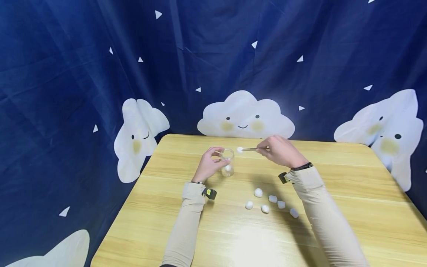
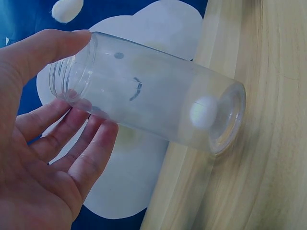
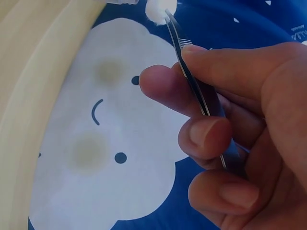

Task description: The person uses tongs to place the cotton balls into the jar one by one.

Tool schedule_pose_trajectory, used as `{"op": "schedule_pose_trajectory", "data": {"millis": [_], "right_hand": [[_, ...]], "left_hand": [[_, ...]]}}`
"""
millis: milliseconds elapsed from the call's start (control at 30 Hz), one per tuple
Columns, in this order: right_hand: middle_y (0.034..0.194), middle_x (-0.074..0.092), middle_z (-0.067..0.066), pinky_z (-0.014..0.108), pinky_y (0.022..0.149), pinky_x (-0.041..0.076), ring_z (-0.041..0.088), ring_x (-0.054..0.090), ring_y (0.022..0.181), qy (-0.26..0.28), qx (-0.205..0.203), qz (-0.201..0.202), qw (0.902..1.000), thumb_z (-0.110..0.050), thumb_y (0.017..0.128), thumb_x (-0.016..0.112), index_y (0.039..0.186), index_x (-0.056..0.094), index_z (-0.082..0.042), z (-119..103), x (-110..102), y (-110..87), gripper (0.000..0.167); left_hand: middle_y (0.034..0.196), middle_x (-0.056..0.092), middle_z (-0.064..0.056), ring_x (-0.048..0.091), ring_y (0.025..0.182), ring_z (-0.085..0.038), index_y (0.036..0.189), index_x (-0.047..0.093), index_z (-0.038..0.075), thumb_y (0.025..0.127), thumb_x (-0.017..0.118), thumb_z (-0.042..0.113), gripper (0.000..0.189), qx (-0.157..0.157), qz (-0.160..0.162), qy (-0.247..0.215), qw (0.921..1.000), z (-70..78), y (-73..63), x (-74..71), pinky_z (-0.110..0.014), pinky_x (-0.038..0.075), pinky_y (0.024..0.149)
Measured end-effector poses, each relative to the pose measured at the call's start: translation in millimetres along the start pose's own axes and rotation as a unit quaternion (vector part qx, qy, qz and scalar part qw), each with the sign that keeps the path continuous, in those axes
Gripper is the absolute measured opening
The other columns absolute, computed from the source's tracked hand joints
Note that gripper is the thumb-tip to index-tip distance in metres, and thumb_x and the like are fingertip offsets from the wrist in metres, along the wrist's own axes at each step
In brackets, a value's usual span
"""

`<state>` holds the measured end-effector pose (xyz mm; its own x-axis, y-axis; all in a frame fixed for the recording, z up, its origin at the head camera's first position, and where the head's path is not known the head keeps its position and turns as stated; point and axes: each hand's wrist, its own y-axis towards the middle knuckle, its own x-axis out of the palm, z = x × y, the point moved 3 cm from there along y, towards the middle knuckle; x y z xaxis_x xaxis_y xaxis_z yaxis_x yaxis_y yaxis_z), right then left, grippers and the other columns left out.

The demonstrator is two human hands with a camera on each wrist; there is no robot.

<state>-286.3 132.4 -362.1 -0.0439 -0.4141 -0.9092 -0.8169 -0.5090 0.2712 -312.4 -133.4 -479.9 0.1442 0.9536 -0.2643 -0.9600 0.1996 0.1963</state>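
My left hand point(image 1: 208, 165) holds a clear, open-mouthed jar point(image 2: 153, 86) near its threaded rim, thumb on one side and fingers on the other. One white cotton ball point(image 2: 203, 112) lies inside, close to the jar's bottom. In my right hand point(image 1: 281, 152) is a pair of metal tweezers point(image 3: 192, 81), pinched between thumb and fingers. Their tips grip another cotton ball point(image 1: 240, 150), which hangs just right of the jar's mouth in the head view. At the top of the right wrist view, a sliver of the jar's rim point(image 3: 120, 1) shows beside that ball.
Several loose cotton balls point(image 1: 265, 208) are scattered on the wooden table point(image 1: 150, 222), nearer to me than the jar and below my right forearm. A dark blue curtain point(image 1: 213, 55) with smiling white clouds hangs behind the table's far edge.
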Motion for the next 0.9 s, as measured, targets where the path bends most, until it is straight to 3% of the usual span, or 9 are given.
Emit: {"op": "schedule_pose_trajectory", "data": {"millis": [200, 467, 900], "right_hand": [[0.08, 0.075, -0.004, 0.027, 0.059, 0.044, 0.011, 0.054, 0.065, 0.011, -0.001, -0.008, 0.9999, -0.012, 0.093, 0.075, 0.089, 0.082, -0.015, -2.8, 4.4, 2.4, 0.009], [0.078, 0.074, -0.004, 0.026, 0.052, 0.04, 0.011, 0.052, 0.061, 0.01, -0.004, -0.014, 0.9998, -0.015, 0.093, 0.076, 0.089, 0.082, -0.016, -8.1, 9.8, 5.8, 0.008], [0.08, 0.077, -0.001, 0.026, 0.054, 0.042, 0.01, 0.052, 0.062, 0.019, -0.012, -0.021, 0.9995, -0.014, 0.093, 0.075, 0.089, 0.082, -0.015, -15.3, 19.0, 12.7, 0.008]], "left_hand": [[0.133, 0.063, -0.011, 0.061, 0.122, -0.03, 0.133, 0.065, 0.006, 0.081, 0.089, 0.018, 0.058, 0.002, 0.002, 0.004, 1.0, -0.6, -4.7, 2.0, -0.043, 0.06, 0.105], [0.133, 0.063, -0.012, 0.061, 0.122, -0.031, 0.134, 0.064, 0.001, 0.082, 0.089, 0.02, 0.061, 0.005, 0.006, 0.008, 0.9999, 1.5, -8.9, 4.8, -0.044, 0.059, 0.106], [0.134, 0.062, -0.01, 0.061, 0.121, -0.028, 0.134, 0.064, 0.005, 0.083, 0.087, 0.021, 0.058, 0.003, 0.009, 0.015, 0.9998, 1.7, -9.4, 5.9, -0.039, 0.06, 0.104]]}}
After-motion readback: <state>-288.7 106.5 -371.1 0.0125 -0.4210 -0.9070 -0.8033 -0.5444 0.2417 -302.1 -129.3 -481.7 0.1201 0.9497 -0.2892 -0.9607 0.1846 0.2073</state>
